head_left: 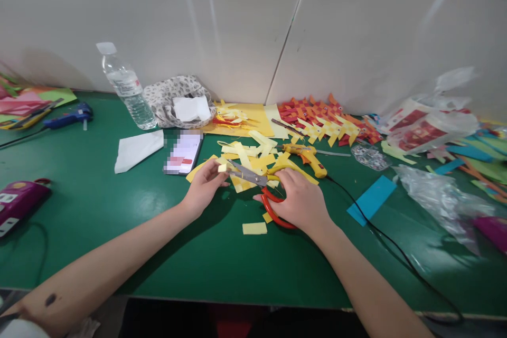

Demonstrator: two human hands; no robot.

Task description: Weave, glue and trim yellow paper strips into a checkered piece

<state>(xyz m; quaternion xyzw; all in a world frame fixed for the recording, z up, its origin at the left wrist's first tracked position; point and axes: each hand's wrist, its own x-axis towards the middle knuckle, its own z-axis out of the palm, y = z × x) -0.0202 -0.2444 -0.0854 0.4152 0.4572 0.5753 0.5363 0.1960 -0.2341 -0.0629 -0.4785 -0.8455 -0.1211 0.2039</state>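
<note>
My right hand (300, 202) is closed around the red and yellow handles of a pair of scissors (253, 175), whose grey blades point left. My left hand (205, 185) pinches a small yellow paper piece (222, 167) right at the blade tips. Under and behind the blades lies a heap of yellow paper strips (257, 156). One cut yellow rectangle (254, 228) rests on the green table (166, 253) in front of my hands.
A yellow glue gun (307, 156) with a black cord lies behind my right hand. A phone (183, 152), white paper (138, 149), water bottle (127, 87), woven orange-yellow paper shapes (325, 119), a blue card (371, 199) and plastic bags (439, 195) surround them. A blue glue gun (68, 116) lies far left.
</note>
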